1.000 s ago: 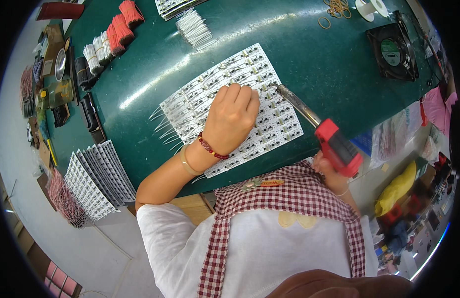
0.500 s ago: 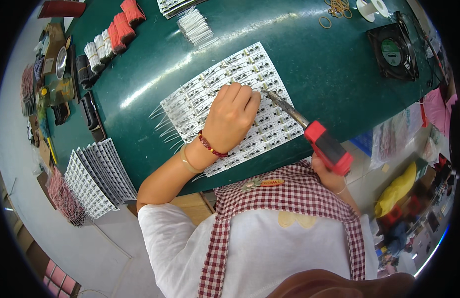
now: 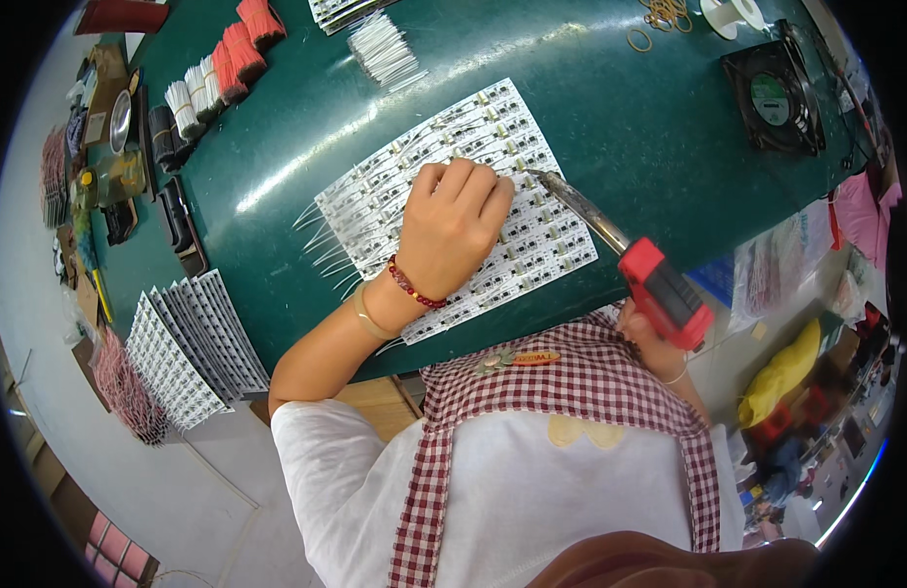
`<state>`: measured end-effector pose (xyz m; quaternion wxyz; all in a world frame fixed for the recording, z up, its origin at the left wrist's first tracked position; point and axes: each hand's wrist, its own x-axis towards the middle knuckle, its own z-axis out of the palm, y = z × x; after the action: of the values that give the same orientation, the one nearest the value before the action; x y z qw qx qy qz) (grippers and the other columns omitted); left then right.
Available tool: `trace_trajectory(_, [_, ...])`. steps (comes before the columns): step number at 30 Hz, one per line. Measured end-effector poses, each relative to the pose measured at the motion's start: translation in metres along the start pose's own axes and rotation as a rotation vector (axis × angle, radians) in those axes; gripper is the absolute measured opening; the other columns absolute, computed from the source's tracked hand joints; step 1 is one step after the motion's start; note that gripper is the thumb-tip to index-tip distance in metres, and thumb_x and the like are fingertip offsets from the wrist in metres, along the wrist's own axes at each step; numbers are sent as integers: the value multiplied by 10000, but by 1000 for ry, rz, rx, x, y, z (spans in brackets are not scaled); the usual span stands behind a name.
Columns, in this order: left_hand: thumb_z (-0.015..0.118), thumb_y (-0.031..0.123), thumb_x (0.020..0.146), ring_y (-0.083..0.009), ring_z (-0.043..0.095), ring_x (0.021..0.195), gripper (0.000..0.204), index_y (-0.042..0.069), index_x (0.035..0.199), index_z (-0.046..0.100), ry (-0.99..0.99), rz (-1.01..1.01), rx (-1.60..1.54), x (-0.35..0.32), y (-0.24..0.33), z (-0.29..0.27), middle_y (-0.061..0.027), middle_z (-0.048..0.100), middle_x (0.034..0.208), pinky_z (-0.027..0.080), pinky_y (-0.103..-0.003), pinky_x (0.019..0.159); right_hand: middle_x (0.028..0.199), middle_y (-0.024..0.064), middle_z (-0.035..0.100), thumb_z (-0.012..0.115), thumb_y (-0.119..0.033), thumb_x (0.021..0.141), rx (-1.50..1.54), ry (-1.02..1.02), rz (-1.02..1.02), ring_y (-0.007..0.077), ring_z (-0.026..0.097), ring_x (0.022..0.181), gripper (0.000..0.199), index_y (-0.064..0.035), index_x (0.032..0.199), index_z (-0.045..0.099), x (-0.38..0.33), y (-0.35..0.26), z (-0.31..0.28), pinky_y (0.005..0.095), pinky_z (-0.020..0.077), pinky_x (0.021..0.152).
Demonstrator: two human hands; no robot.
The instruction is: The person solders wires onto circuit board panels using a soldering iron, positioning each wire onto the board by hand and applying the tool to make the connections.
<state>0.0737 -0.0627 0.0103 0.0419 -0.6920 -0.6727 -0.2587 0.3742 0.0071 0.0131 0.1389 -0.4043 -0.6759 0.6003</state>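
Note:
A white circuit board panel (image 3: 541, 230) covered with rows of small parts lies tilted on the green table. Thin white wires (image 3: 326, 257) stick out past its left edge. Over the middle of the panel, my left hand (image 3: 455, 218) is closed with curled fingers; whatever its fingertips grip is hidden beneath them. My right hand (image 3: 651, 341), partly hidden, holds a red and black soldering iron (image 3: 666, 292) by its handle. The iron's metal tip points up and left over the panel, just right of my left fingers.
White wires (image 3: 387, 54) lie in a bundle beyond the panel, with red bundles (image 3: 244, 51) at the far left. Several more panels (image 3: 194, 348) stand at the left edge. On the right are a black fan (image 3: 775, 96), a wire spool (image 3: 733, 16) and rubber bands (image 3: 667, 14).
The soldering iron has moved a little to the right, its tip farther from my left fingers. My left hand has shifted slightly left.

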Motion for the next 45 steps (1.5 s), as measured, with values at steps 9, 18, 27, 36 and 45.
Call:
trace_trajectory(9, [628, -23, 647, -199, 491, 661, 274, 23, 913, 674, 40, -25, -69, -7, 6, 7, -45, 503, 723, 389, -317, 591, 793, 90, 609, 705, -121, 739, -10, 1, -13, 211, 594, 676, 182, -28, 887, 653, 1, 0, 3, 313, 463, 591])
trace_trajectory(18, [606, -40, 645, -217, 484, 655, 246, 18, 877, 663, 17, -61, -91, -3, 6, 8, -58, 459, 691, 398, -331, 603, 785, 92, 600, 722, -123, 725, -148, -36, -27, 214, 598, 672, 209, -20, 892, 649, 4, -5, 3, 310, 463, 584])
trace_trajectory(27, [621, -9, 651, -198, 492, 673, 201, 53, 840, 657, -25, -77, -23, 0, 7, 3, -40, 474, 700, 370, -322, 615, 820, 86, 624, 722, -136, 735, -5, 3, 17, 203, 609, 695, 221, -23, 913, 659, -1, -2, 1, 310, 482, 627])
trace_trajectory(36, [653, 6, 671, -188, 518, 717, 174, 83, 827, 649, 59, -101, -12, -2, 12, 3, -16, 532, 753, 369, -321, 633, 788, 89, 625, 701, -150, 756, -38, 27, -22, 223, 599, 680, 173, -27, 868, 654, -4, -2, 0, 321, 470, 616])
trace_trajectory(45, [644, -7, 642, -186, 490, 685, 238, 77, 863, 668, 81, -64, 2, -9, 13, 7, -19, 474, 702, 357, -319, 621, 775, 84, 618, 700, -155, 763, -15, -21, 23, 220, 584, 673, 172, -23, 860, 648, -9, 8, -2, 324, 461, 607])
